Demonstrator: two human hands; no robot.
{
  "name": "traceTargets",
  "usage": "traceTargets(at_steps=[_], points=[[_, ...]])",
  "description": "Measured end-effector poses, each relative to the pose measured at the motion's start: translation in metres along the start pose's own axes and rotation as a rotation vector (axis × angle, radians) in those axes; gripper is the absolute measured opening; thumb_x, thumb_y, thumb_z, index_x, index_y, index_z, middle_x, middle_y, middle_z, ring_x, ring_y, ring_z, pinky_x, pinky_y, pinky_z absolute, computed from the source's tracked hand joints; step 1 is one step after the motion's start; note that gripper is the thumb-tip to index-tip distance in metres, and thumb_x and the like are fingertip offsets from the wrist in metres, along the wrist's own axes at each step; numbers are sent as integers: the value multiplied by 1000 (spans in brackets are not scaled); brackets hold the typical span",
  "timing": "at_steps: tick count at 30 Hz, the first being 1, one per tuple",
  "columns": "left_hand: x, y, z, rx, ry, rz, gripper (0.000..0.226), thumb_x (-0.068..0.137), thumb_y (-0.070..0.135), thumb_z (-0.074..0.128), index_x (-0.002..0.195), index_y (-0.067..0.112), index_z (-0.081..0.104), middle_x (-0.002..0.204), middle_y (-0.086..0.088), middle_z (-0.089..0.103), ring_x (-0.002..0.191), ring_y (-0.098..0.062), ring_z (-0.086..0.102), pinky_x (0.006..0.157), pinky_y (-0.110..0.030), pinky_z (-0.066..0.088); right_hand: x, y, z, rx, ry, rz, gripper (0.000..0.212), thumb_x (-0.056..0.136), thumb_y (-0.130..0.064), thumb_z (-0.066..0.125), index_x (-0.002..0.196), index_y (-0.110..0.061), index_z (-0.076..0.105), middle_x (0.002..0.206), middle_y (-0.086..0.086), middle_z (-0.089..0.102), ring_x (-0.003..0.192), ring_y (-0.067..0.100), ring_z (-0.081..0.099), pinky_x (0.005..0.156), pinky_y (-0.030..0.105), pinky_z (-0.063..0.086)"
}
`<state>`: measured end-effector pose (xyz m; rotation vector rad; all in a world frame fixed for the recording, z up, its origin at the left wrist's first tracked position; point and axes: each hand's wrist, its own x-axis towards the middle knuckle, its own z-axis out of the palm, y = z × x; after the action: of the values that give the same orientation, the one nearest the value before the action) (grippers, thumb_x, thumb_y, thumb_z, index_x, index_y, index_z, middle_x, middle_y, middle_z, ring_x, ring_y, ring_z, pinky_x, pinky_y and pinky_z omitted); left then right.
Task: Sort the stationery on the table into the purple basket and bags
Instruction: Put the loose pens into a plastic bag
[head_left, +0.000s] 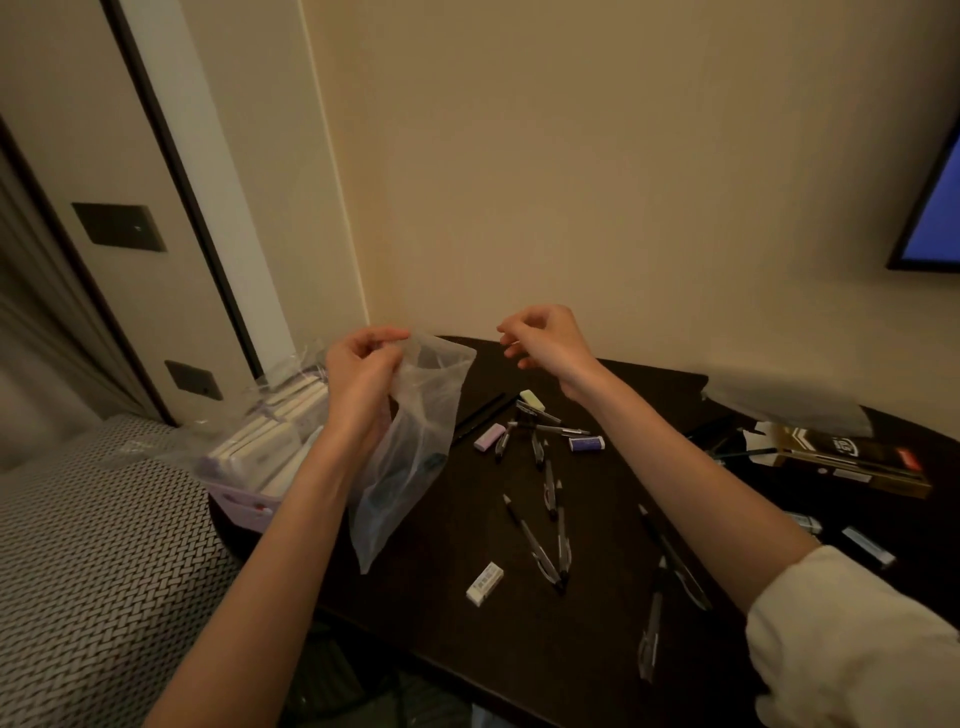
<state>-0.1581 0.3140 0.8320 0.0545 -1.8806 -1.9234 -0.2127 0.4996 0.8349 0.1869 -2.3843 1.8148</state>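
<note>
My left hand (363, 371) pinches the top edge of a clear plastic bag (410, 457) that hangs over the left part of the dark table (452, 623). My right hand (545, 340) hovers apart from the bag with its fingers loosely curled and holds nothing. The purple basket (244, 506) stands at the table's left edge, filled with white packets under plastic wrap. Several pens (545, 540) lie scattered on the table. Among them lie a white eraser (484, 583), a lilac eraser (489, 435) and a purple-sleeved eraser (587, 443).
A pale green eraser (532, 399) lies beyond the pens. Another clear bag (779, 400) and a gold-and-black box (852, 457) lie at the table's right side, with two small packets (867, 545) nearer. A patterned seat (93, 561) is at left. A screen (935, 208) hangs on the right wall.
</note>
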Motion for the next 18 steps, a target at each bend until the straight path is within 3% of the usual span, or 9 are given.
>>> traceTargets(at_steps=[3, 7, 12, 18], points=[[4, -7, -7, 75, 148, 17, 30, 81, -13, 48, 76, 12, 63, 74, -1, 57, 65, -6, 53, 50, -8, 43, 17, 28, 2, -186, -47, 74, 15, 96, -11, 53, 106, -5, 63, 94, 8, 63, 74, 10, 60, 60, 19, 49], [12, -18, -20, 89, 248, -15, 35, 79, -12, 47, 72, 18, 64, 74, 1, 58, 67, -5, 52, 57, -12, 44, 42, 65, 12, -485, -241, 31, 21, 93, -3, 55, 113, -5, 61, 97, 9, 63, 80, 14, 63, 63, 22, 52], [23, -25, -32, 25, 210, -120, 33, 82, -11, 46, 72, 16, 64, 78, -1, 58, 73, -9, 53, 61, -19, 44, 78, 91, 33, -1016, -541, -213, 46, 90, -1, 56, 134, -15, 49, 133, 8, 51, 120, 22, 52, 96, 33, 47], [38, -34, -41, -14, 172, -199, 30, 84, -9, 44, 75, 13, 63, 74, -1, 56, 66, -8, 52, 51, -16, 45, 114, 113, 66, -1213, -727, -297, 56, 88, 5, 55, 138, -17, 46, 141, 7, 45, 129, 25, 44, 99, 34, 45]])
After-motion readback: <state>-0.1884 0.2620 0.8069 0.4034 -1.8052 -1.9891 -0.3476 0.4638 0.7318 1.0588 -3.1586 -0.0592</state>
